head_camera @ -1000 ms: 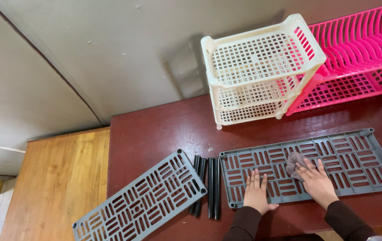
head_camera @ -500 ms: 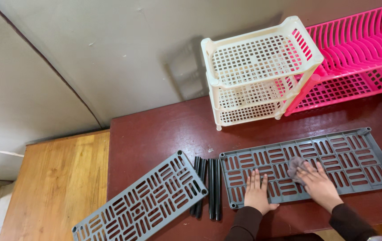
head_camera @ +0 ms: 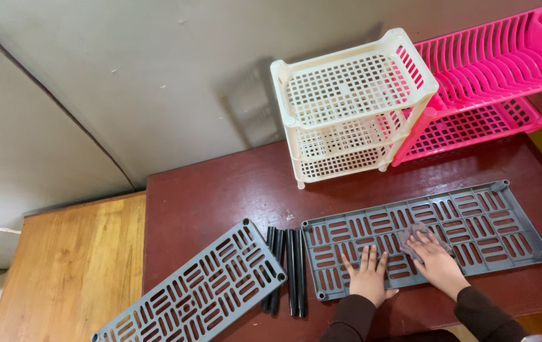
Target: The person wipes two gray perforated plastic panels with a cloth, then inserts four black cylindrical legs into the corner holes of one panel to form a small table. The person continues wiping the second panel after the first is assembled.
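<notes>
A long grey slotted plastic shelf panel [head_camera: 473, 221] lies flat on the dark red table [head_camera: 220, 202]. My left hand [head_camera: 367, 273] rests flat on its near left part, fingers spread. My right hand [head_camera: 434, 259] presses a small grey cloth [head_camera: 411, 235] onto the panel's middle. A second grey slotted panel [head_camera: 195, 291] lies tilted at the table's near left, hanging over the corner. Several black tubes [head_camera: 286, 269] lie side by side between the two panels.
A cream three-tier perforated plastic rack [head_camera: 350, 104] stands at the table's back against the wall. A pink dish rack [head_camera: 492, 76] stands to its right. Left of the table is a lower wooden surface [head_camera: 68, 266].
My right hand with the cloth has slid slightly toward me and to the left on the panel. My left hand has stayed flat in place.
</notes>
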